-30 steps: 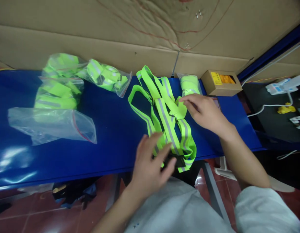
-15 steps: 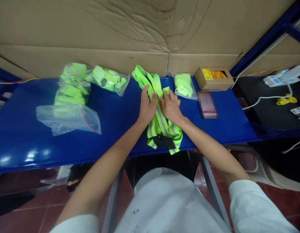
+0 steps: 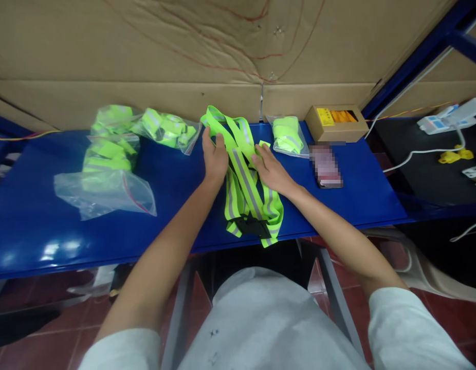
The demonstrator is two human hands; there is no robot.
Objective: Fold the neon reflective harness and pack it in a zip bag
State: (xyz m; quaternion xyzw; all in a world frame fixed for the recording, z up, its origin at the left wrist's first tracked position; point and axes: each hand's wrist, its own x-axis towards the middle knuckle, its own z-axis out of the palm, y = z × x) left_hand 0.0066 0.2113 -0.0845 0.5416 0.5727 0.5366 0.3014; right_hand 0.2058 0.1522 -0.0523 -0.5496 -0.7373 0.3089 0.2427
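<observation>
A neon-yellow reflective strap harness (image 3: 243,177) with grey stripes lies in long folds on the blue table. Its black plastic buckle (image 3: 250,226) is near the table's front edge. My left hand (image 3: 215,158) rests along the harness's left side, thumb and fingers apart, with some fingertips hidden beside the straps. On the opposite side, my right hand (image 3: 272,168) touches the folds with its fingers stretched out. Neither hand is wrapped round the straps.
Clear bags of folded neon straps (image 3: 170,128) lie at the left, by a loose clear bag (image 3: 107,194). Right of the harness are another bagged strap (image 3: 287,134), a cardboard box (image 3: 334,131) and a phone (image 3: 326,165). A cardboard wall (image 3: 164,97) stands behind.
My left hand has moved left off the middle of the straps, and my right hand has eased to their right side. The top loops now spread wider. The view has shifted slightly.
</observation>
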